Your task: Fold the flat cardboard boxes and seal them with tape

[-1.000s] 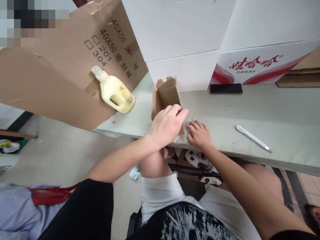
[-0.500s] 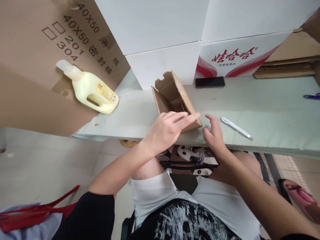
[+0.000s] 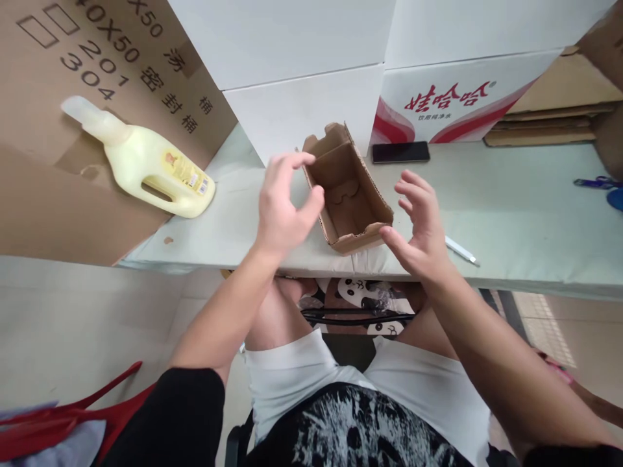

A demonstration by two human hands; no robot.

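A small brown cardboard box (image 3: pixel 353 241) stands on the cloth-covered table with its top open. Its inside shows bare, with a curved cut line in the bottom. My left hand (image 3: pixel 287 204) is at the box's left side, thumb and fingers spread apart around nothing, fingertips close to the left rim. On the right side, my right hand (image 3: pixel 418 227) is open too, its thumb at the near right corner of the box and its fingers curved in the air. Whether the thumb touches the cardboard I cannot tell.
A pale yellow bottle (image 3: pixel 156 168) leans by a big carton (image 3: pixel 43 162) at left. White boxes (image 3: pixel 302 117) line the back, a black phone (image 3: pixel 400 152) before them. A white box cutter (image 3: pixel 461 250) lies right of my right hand; purple-handled scissors (image 3: pixel 596 183) lie far right.
My left hand has moved off the near right edge to the box's left side. The box has spread wider, showing its inside. My right hand has risen and moved toward the box. The view has shifted slightly.
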